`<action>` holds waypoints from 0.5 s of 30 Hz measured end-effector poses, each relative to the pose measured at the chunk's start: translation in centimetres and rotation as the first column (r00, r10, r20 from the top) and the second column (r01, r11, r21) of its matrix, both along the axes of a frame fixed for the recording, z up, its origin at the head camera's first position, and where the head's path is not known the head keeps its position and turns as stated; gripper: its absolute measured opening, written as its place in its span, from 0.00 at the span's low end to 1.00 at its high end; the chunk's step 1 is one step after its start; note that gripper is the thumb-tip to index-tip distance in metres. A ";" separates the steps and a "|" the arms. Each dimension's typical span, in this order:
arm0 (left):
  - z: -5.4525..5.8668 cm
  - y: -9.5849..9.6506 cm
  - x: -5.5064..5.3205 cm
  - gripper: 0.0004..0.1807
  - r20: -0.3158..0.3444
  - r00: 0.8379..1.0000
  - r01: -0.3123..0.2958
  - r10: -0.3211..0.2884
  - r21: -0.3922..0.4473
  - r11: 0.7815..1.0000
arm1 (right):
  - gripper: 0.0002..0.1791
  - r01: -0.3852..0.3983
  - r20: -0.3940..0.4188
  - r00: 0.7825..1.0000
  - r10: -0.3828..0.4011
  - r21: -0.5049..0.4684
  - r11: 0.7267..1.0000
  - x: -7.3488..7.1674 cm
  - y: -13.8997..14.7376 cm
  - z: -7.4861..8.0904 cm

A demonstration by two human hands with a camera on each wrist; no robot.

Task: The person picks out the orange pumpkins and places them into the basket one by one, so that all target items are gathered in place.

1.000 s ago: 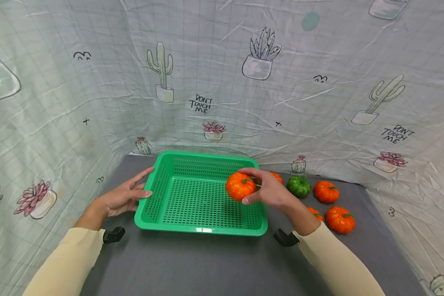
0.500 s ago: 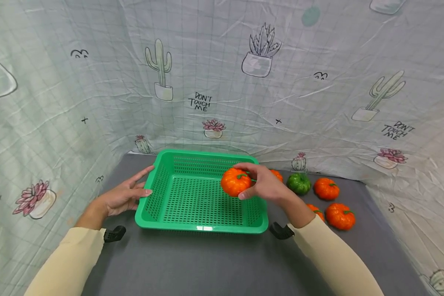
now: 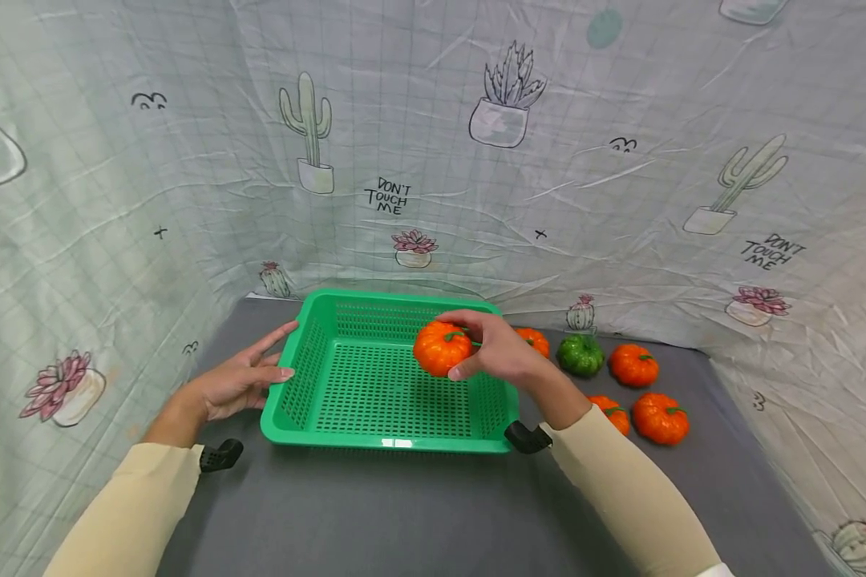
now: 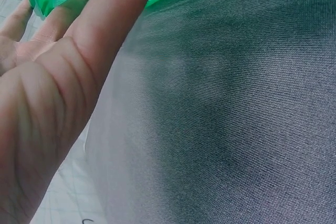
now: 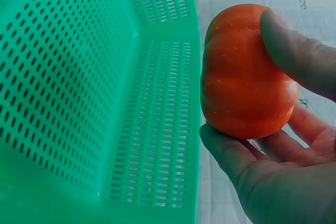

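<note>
The left hand [image 3: 240, 385], fingers extended and thumb at the rim, touches the left end of one green, rectangular, perforated plastic basket [image 3: 332, 439] and should keep it steady. One glossy, ribbed orange pumpkin [image 3: 439, 351] is pinched between thumb and fingers of the right hand [image 3: 503, 350], seemingly above the basket's right half, though height is hard to judge; advised: light grip, wrist clear of the rim, any release low. Beyond, on the grey fabric-covered table [image 3: 375, 513], count four loose orange pumpkins [image 3: 633, 367] and one dark green pumpkin [image 3: 580, 357].
</note>
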State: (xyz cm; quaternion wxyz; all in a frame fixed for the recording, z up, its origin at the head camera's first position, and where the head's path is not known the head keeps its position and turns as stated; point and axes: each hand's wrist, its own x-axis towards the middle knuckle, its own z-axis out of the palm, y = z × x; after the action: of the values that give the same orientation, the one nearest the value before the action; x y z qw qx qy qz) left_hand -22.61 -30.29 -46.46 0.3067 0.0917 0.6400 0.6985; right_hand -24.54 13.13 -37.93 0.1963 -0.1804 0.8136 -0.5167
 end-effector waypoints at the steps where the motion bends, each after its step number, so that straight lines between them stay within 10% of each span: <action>1: 0.0 0.0 0.0 0.51 0.000 1.000 -0.001 0.001 -0.002 1.000 | 0.47 -0.006 0.000 1.000 0.006 -0.003 1.000 -0.1 -0.1 -0.1; 15: 0.1 -0.1 0.1 0.51 -0.003 1.000 0.005 -0.005 0.001 1.000 | 0.46 -0.001 0.019 1.000 0.001 -0.010 1.000 -1.1 -1.6 -0.4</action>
State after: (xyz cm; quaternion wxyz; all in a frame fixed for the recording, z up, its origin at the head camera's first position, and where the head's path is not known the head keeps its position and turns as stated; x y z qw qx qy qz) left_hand -22.48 -30.36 -46.41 0.3073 0.0944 0.6400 0.6979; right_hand -25.69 11.48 -38.29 0.2032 -0.1769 0.8089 -0.5225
